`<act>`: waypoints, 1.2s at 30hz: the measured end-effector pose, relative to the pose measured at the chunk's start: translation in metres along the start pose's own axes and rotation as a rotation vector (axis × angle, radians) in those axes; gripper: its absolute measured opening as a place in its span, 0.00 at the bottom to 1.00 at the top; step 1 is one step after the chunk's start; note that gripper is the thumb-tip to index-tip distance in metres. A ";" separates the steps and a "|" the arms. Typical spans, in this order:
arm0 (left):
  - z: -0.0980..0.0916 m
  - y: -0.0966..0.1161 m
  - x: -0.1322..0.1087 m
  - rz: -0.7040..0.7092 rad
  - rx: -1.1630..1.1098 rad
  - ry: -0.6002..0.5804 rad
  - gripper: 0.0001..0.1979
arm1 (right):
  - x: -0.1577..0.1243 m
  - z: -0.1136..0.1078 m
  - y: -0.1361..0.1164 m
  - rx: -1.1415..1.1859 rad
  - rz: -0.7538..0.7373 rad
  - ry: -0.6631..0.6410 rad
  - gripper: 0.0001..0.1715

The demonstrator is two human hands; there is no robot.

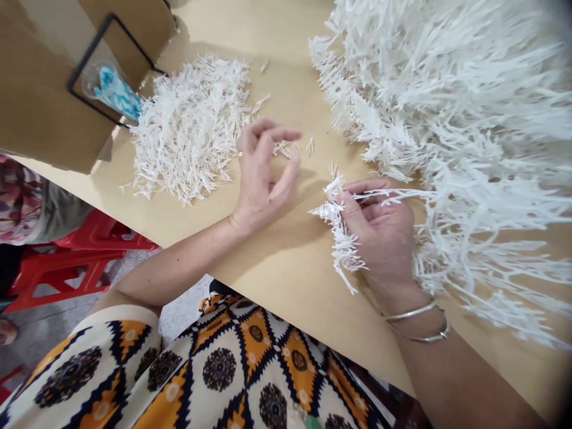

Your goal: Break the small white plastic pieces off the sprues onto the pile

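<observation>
My left hand [267, 173] is raised over the table with thumb and fingers apart, and nothing shows between them. A few small white sprigs [310, 146] lie just beyond its fingertips. Thumb and fingers of my right hand [379, 229] pinch a white branched plastic strand [397, 193], whose far end runs into the big heap at the right. Beside that thumb, a bunch of short white sprigs [344, 238] hangs toward the table; whether it is all joined to the strand I cannot tell.
A pile of short white sprigs [192, 128] lies left of my left hand. The large heap of long white strands [447, 89] fills the right side. At the back left stand a cardboard box [40, 77], a black wire frame [87, 50] and a blue-and-white item [117, 92]. Red stools [84, 262] stand below.
</observation>
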State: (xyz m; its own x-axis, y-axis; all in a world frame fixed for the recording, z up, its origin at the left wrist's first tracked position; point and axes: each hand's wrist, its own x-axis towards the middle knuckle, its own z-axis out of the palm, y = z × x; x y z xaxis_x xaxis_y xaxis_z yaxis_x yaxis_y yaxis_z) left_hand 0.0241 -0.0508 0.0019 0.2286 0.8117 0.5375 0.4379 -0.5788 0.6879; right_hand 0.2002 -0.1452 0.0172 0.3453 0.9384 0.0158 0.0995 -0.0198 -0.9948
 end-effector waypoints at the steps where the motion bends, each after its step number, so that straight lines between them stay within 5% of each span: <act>1: 0.000 0.007 -0.001 0.041 -0.012 -0.061 0.21 | 0.000 0.000 0.000 -0.005 -0.014 -0.003 0.10; 5: 0.003 0.021 -0.005 0.107 -0.018 -0.294 0.20 | 0.002 0.000 0.002 0.002 -0.065 -0.030 0.10; 10: 0.005 0.019 -0.003 0.080 -0.103 -0.378 0.17 | 0.003 0.000 0.006 -0.047 -0.078 -0.066 0.09; 15: 0.008 0.016 -0.004 0.028 -0.141 -0.309 0.18 | -0.001 -0.001 0.001 -0.077 -0.107 -0.113 0.07; 23: 0.007 -0.026 0.000 -0.171 -0.091 0.032 0.22 | -0.002 -0.001 0.003 -0.026 -0.098 -0.102 0.07; 27: 0.003 -0.015 0.002 -0.157 -0.086 0.090 0.20 | 0.003 0.001 0.007 -0.016 -0.089 -0.054 0.09; 29: 0.002 -0.003 0.003 -0.024 -0.120 0.045 0.19 | 0.003 0.002 0.007 -0.012 -0.079 -0.050 0.10; 32: 0.002 0.011 0.003 0.154 -0.208 -0.209 0.19 | 0.003 0.003 0.005 0.004 -0.077 -0.049 0.11; 36: 0.004 0.019 0.000 0.120 -0.231 -0.395 0.18 | 0.003 0.003 0.006 0.029 -0.140 -0.036 0.15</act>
State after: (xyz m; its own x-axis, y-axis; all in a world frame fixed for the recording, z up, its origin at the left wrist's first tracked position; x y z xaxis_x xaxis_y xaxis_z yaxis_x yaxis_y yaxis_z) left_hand 0.0360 -0.0614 0.0126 0.5984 0.6798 0.4240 0.1939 -0.6363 0.7467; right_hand 0.1987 -0.1413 0.0114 0.2965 0.9430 0.1511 0.1173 0.1211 -0.9857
